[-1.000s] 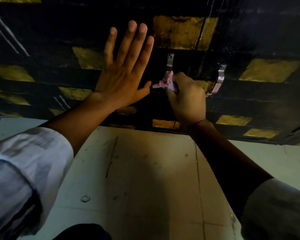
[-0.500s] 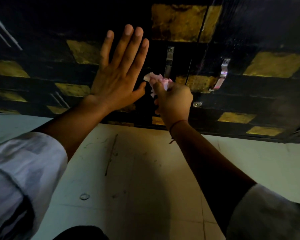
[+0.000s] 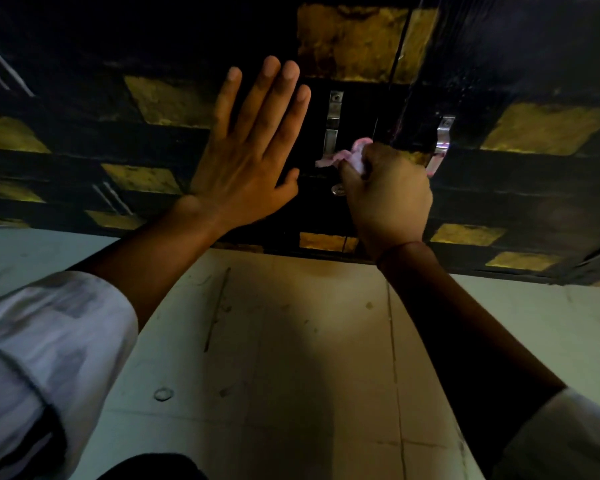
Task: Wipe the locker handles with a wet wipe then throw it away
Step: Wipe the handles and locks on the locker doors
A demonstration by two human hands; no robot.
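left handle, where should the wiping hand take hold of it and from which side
Probably the lower half of the left handle: a narrow upright metal bar, so wrap the wipe around it from the right, where the right hand already grips the wipe beside its bottom end. The left hand lies flat on the door to its left, blocking that side.

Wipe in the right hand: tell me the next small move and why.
Probably slide the wipe up along the left handle. The right hand grips it bunched at that handle's lower end, with bare metal above, while the left hand lies flat on the door. The right handle can come after.
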